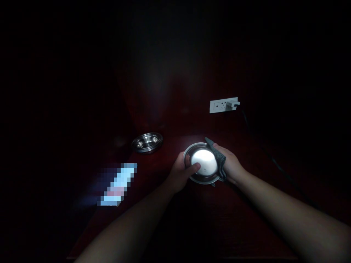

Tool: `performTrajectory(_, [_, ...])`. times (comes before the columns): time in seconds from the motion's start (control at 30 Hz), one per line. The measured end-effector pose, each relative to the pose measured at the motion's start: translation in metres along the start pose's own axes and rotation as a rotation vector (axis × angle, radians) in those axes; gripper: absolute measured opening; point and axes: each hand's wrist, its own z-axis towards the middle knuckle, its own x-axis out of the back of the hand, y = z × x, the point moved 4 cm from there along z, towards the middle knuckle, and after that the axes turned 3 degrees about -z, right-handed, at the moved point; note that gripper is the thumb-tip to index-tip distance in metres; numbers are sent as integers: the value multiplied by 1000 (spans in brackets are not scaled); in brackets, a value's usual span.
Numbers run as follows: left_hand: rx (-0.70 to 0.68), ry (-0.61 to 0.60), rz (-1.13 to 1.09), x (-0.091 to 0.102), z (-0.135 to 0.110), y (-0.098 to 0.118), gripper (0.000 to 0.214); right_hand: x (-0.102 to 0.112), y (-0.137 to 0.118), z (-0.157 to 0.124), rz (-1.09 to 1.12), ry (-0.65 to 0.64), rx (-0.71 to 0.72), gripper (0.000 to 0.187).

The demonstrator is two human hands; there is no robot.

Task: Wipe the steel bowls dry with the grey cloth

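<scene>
A shiny steel bowl (206,162) is held up between my two hands, its inside facing me and brightly lit. My left hand (182,173) grips the bowl's left side, with the thumb reaching over the rim onto the inside and the fingers hidden behind. On the right side, my right hand (230,162) closes on a dark grey-green cloth (219,157) folded over the bowl's rim. Most of the right fingers are behind the cloth and bowl.
Several stacked steel bowls (148,142) stand on the dark red table (153,223) at the back left. A bright, pixelated screen-like object (117,186) is near the left edge. On the back panel, a white socket (219,106) holds a plug with a dark cable (276,164). Surroundings are very dark.
</scene>
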Motion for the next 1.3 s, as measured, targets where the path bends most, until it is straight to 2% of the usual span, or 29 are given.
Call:
performTrajectory(0.23, [28, 0, -7, 0, -1, 3, 51, -9, -4, -8, -20, -100, -63, 43])
performTrajectory(0.57, [39, -92, 58, 2, 0, -1, 43, -12, 0, -11, -15, -249, -159, 42])
performTrajectory(0.8, [37, -96, 106, 2, -1, -1, 43, -14, -4, -14, -35, -278, -152, 39])
performTrajectory(1.3, [35, -101, 142, 0, -1, -1, 42, -11, -4, -12, -51, -252, -144, 35])
